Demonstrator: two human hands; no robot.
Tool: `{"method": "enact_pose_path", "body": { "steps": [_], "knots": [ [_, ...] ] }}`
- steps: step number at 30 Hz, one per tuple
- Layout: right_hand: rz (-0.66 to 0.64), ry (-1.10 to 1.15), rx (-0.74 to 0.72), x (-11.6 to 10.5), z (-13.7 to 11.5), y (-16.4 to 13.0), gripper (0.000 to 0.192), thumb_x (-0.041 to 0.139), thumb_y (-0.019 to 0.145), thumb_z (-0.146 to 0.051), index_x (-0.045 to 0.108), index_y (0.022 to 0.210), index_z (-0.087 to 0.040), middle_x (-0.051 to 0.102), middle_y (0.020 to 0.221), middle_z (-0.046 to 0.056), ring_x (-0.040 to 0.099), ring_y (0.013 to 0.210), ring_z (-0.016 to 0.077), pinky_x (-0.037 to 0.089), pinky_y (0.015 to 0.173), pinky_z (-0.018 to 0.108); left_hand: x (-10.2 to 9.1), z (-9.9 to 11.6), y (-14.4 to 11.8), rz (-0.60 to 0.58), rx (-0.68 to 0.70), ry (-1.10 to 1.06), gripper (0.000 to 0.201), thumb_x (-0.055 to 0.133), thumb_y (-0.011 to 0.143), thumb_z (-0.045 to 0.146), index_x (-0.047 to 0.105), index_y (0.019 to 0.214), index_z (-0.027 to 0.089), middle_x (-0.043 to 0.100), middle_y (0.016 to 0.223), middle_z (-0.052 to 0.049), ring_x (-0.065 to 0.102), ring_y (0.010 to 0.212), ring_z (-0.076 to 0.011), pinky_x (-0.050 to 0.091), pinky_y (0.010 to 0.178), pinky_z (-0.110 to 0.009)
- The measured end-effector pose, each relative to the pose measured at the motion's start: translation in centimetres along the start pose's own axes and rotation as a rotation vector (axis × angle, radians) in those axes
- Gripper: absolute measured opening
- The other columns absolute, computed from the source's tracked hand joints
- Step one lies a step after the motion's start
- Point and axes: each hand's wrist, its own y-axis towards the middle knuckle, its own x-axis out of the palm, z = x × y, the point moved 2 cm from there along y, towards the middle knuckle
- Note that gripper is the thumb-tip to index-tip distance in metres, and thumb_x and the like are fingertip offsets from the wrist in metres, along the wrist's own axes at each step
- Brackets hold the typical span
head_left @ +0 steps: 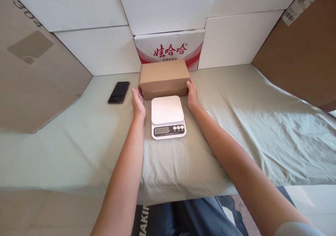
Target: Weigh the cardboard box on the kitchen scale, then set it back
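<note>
A closed brown cardboard box [165, 77] stands behind a white kitchen scale [167, 110]. Against the box's left end rests my left hand [138, 101], its fingers partly tucked out of sight along the side. At the opposite end, my right hand [192, 94] presses with its thumb on the front corner, the other fingers hidden behind. Between them the two hands grip the box. The scale's platform bears nothing, and its small display looks blank, with several round buttons to the right of it.
A black smartphone [119, 92] lies left of my left hand on the pale green cloth [78, 152]. White boxes [97, 49] form a wall at the back, one printed red [193, 50]. Large cardboard boxes flank the left [39, 78] and right [301, 54].
</note>
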Motion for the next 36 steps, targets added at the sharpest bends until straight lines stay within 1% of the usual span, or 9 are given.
{"method": "enact_pose_path", "body": {
  "steps": [3,11,14,18,23,26,29,33,36],
  "knots": [
    [0.021,-0.017,0.024,0.9,-1.1,-0.8,0.081,0.057,0.086,-0.076,0.055,0.149,-0.025,0.059,0.165,0.006,0.043,0.164,0.0289,0.027,0.143,0.05,0.5,0.0,-0.3,-0.034,-0.043,0.002,0.088,0.023,0.104,0.077,0.056,0.16,0.017,0.051,0.17,-0.017,0.049,0.159,-0.0255,0.034,0.132,-0.039],
    [-0.013,-0.028,0.008,1.5,-2.3,-1.5,0.073,0.055,0.09,-0.067,0.053,0.148,-0.024,0.058,0.165,0.008,0.051,0.158,0.0283,0.03,0.141,0.048,1.0,0.9,-1.1,-0.028,-0.044,-0.014,0.077,0.017,0.112,0.06,0.052,0.161,0.011,0.05,0.17,-0.018,0.052,0.157,-0.0209,0.035,0.131,-0.037],
    [-0.019,-0.03,0.002,1.5,-2.2,-1.5,0.075,0.055,0.089,-0.071,0.052,0.149,-0.026,0.06,0.163,0.008,0.051,0.157,0.0293,0.031,0.141,0.049,1.1,1.2,-1.3,-0.015,-0.028,-0.024,0.077,0.022,0.111,0.063,0.056,0.159,0.013,0.052,0.169,-0.018,0.053,0.156,-0.0219,0.037,0.13,-0.036],
    [-0.006,-0.032,-0.022,1.8,-2.4,-1.4,0.079,0.056,0.088,-0.075,0.05,0.151,-0.027,0.059,0.163,0.007,0.045,0.161,0.0296,0.029,0.142,0.05,1.4,1.6,-1.4,0.018,0.045,-0.031,0.08,0.031,0.108,0.071,0.061,0.154,0.013,0.06,0.162,-0.018,0.055,0.154,-0.0239,0.038,0.13,-0.037],
    [-0.044,-0.027,-0.116,2.1,-4.7,-1.8,0.077,0.055,0.091,-0.072,0.046,0.154,-0.029,0.055,0.167,0.005,0.044,0.162,0.0287,0.027,0.142,0.05,1.0,3.5,-2.4,0.0,0.224,0.036,0.096,0.041,0.091,0.091,0.07,0.144,0.017,0.069,0.152,-0.018,0.055,0.154,-0.0311,0.04,0.13,-0.041],
    [-0.084,-0.07,-0.18,1.5,-6.9,-3.8,0.075,0.056,0.092,-0.072,0.045,0.155,-0.033,0.052,0.169,0.003,0.038,0.166,0.0278,0.025,0.144,0.048,0.0,5.5,-4.6,-0.037,0.337,0.112,0.098,0.042,0.088,0.095,0.072,0.143,0.02,0.07,0.152,-0.015,0.053,0.156,-0.0326,0.04,0.13,-0.041],
    [-0.111,-0.142,-0.191,0.2,-8.4,-7.3,0.073,0.056,0.095,-0.071,0.045,0.157,-0.034,0.051,0.17,0.004,0.031,0.169,0.027,0.023,0.144,0.047,-1.5,6.8,-8.2,-0.068,0.37,0.171,0.095,0.038,0.091,0.093,0.071,0.146,0.023,0.069,0.153,-0.013,0.055,0.155,-0.0326,0.041,0.13,-0.042],
    [-0.106,-0.155,-0.19,-1.1,-8.6,-11.5,0.073,0.055,0.096,-0.069,0.041,0.159,-0.036,0.054,0.167,0.006,0.043,0.163,0.0284,0.03,0.142,0.051,-3.6,6.2,-13.1,-0.086,0.327,0.222,0.093,0.037,0.094,0.089,0.069,0.149,0.021,0.068,0.155,-0.015,0.056,0.153,-0.0349,0.042,0.129,-0.046],
    [-0.102,-0.15,-0.204,-1.1,-8.7,-12.8,0.07,0.054,0.096,-0.069,0.044,0.157,-0.036,0.059,0.163,0.007,0.049,0.158,0.03,0.034,0.139,0.053,-4.5,5.0,-15.2,-0.062,0.295,0.209,0.094,0.039,0.093,0.089,0.069,0.149,0.02,0.068,0.154,-0.018,0.054,0.154,-0.0364,0.044,0.129,-0.048]
  ]
}}
